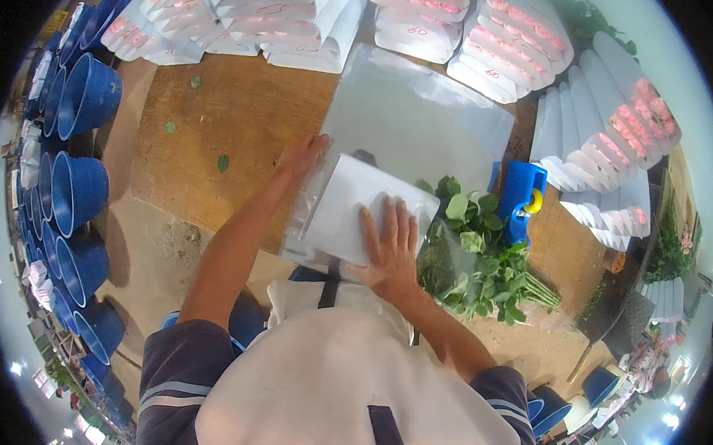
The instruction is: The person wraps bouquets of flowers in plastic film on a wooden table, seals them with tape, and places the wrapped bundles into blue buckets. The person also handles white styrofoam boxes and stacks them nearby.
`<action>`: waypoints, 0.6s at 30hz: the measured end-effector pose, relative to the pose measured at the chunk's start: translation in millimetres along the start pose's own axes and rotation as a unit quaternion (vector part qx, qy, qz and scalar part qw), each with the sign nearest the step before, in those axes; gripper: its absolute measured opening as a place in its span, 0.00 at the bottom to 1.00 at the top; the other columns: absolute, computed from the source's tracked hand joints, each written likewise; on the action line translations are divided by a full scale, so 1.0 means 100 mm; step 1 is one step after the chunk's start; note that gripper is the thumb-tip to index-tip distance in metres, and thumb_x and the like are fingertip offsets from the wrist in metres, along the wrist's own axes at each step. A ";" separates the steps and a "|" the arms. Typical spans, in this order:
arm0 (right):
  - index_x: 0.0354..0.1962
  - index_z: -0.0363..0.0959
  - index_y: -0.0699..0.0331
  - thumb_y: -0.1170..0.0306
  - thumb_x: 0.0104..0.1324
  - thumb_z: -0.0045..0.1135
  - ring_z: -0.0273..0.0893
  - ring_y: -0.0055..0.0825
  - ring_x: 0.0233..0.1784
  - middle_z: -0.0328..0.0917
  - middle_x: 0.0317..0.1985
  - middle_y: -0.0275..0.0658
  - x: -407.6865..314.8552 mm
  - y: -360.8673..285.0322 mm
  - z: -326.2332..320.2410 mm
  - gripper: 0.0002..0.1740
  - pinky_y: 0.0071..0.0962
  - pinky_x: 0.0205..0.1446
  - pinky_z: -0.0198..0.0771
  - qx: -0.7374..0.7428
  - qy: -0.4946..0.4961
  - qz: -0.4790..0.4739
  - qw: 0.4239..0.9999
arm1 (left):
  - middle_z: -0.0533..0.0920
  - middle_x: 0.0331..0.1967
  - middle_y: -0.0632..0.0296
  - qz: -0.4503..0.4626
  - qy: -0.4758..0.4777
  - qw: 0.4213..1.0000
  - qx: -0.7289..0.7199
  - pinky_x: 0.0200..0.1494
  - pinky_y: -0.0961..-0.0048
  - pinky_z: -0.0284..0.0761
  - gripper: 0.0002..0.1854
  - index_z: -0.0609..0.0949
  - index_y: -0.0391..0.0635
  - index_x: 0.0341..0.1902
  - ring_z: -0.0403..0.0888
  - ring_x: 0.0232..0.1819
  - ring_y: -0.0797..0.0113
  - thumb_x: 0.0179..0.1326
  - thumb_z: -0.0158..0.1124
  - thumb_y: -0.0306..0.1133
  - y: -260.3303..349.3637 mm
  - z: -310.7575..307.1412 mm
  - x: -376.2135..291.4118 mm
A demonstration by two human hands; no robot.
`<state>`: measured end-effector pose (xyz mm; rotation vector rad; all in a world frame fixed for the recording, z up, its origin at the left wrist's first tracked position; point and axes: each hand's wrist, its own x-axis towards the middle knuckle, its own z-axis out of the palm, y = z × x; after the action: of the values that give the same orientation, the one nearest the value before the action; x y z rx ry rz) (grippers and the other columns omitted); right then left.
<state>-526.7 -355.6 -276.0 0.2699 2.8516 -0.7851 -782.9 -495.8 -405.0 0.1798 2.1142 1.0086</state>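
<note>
A stack of clear plastic sheets (422, 98) lies across the wooden tabletop (235, 108) before me. On its near part is a white sheet, likely paper (343, 205), set at an angle. My right hand (391, 251) rests flat on this white sheet with its fingers spread a little. At the left edge of the plastic is my left hand (305, 157), its fingertips against that edge; whether they pinch it is unclear. Just right of my right hand lies a bunch of leafy green stems (485, 258), partly under clear film. Beyond the leaves sits a blue tape dispenser (520, 199) with a yellow core.
Wrapped bundles of pink roses (419, 29) in white corrugated sleeves are stacked along the far side. More sleeved roses (605, 113) stand at the right. Blue buckets (80, 191) line the floor at left. A few loose leaves (223, 163) dot the tabletop.
</note>
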 end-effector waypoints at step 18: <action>0.73 0.58 0.55 0.50 0.44 0.81 0.41 0.67 0.80 0.44 0.77 0.60 0.00 0.16 -0.10 0.62 0.65 0.78 0.47 0.065 0.010 -0.050 0.997 | 0.86 0.50 0.57 0.165 -0.151 0.966 -0.132 0.55 0.71 0.79 0.14 0.83 0.35 0.56 0.84 0.49 0.71 0.75 0.55 0.30 1.45 -0.11 -0.01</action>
<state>-523.9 -336.6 -275.5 0.1543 2.8563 -0.9954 -817.7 -404.7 -297.0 0.5309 1.6849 1.3530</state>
